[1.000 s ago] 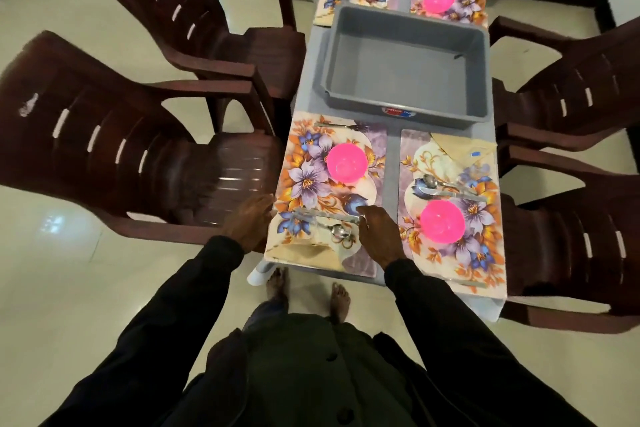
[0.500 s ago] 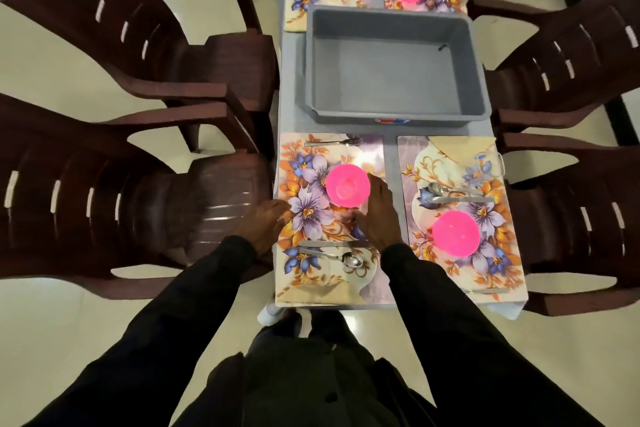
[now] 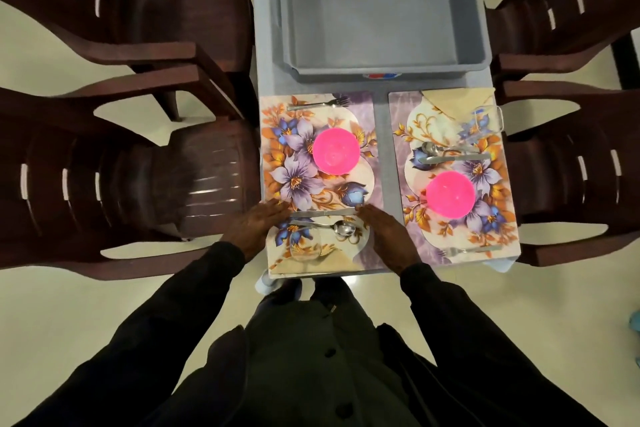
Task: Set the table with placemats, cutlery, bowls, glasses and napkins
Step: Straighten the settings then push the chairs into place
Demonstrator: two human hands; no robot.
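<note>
Black-sleeved left hand (image 3: 258,229) flat on the edge of the near placemat (image 3: 298,163); fork (image 3: 320,103), pink bowl (image 3: 336,151), knife (image 3: 322,213), spoon (image 3: 341,228), glass (image 3: 304,248) and napkin (image 3: 329,262) all laid there. Right hand (image 3: 391,236) flat opposite, fingers straight. Neighbouring placemat (image 3: 401,121) equally dressed, grey tub (image 3: 381,10) on the worktop (image 3: 380,149) empty: seemingly only straightening left.

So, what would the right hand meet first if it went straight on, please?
The right hand would likely reach the pink bowl on the left placemat first; height is unclear.
</note>
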